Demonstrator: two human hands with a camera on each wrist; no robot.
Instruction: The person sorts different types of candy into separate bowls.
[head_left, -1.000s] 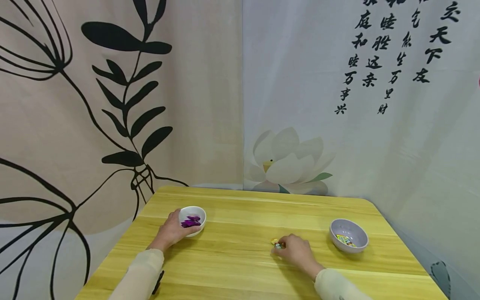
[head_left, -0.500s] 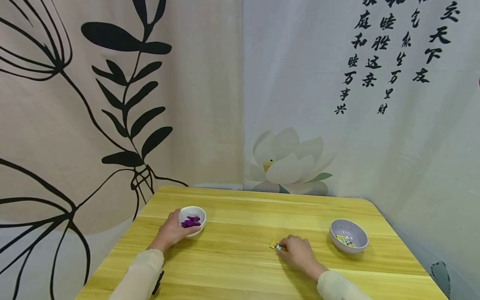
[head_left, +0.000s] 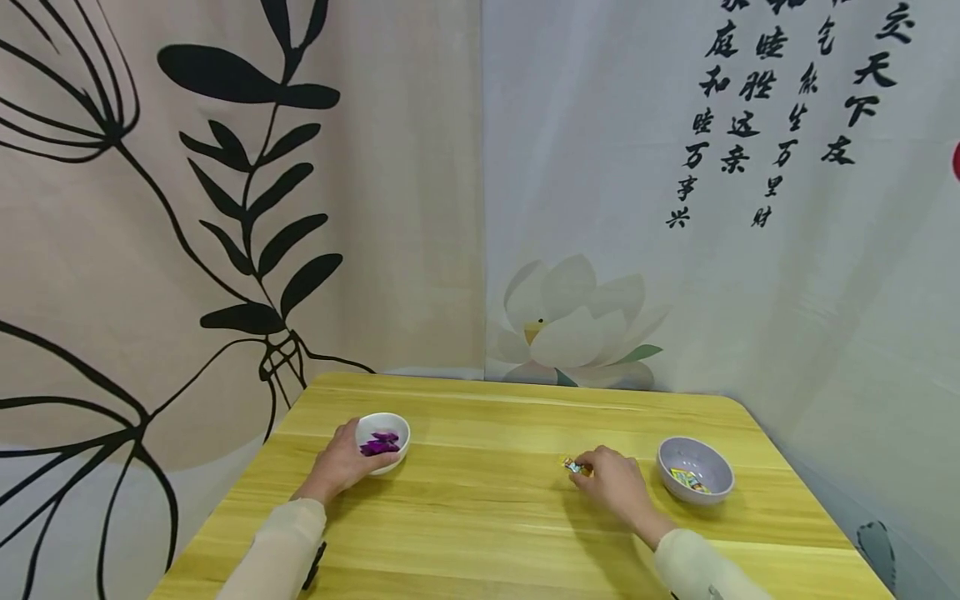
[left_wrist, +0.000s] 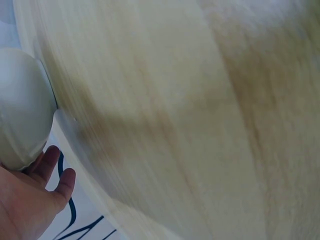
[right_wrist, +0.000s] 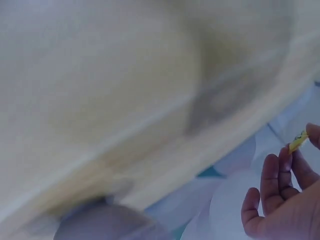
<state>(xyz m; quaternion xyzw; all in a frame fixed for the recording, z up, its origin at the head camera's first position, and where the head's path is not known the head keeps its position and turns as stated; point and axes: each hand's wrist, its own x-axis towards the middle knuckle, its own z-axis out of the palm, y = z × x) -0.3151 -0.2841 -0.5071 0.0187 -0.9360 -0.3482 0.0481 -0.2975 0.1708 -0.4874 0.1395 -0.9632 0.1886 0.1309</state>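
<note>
My left hand (head_left: 343,465) grips a small white bowl (head_left: 404,454) at the table's left side, thumb at its rim and fingers round its far side. Purple pieces (head_left: 381,443) lie in that bowl. In the left wrist view the bowl's outer wall (left_wrist: 22,107) shows beside the hand's fingers (left_wrist: 47,162). My right hand (head_left: 617,483) pinches a small yellow wrapped candy (head_left: 574,466) between thumb and fingertips, over the table to the right of the middle. The right wrist view shows the yellow candy (right_wrist: 298,141) between the fingertips, its other fingers loosely bent.
A lilac-grey bowl (head_left: 723,479) stands on the right side of the wooden table (head_left: 465,533), just right of my right hand. Yellow and green wrapped pieces (head_left: 687,479) lie in it. A printed curtain (head_left: 420,208) hangs behind the table's far edge.
My right hand has moved right and toward the far edge with the candy, nearer the lilac-grey bowl. The left hand still holds the white bowl in place.
</note>
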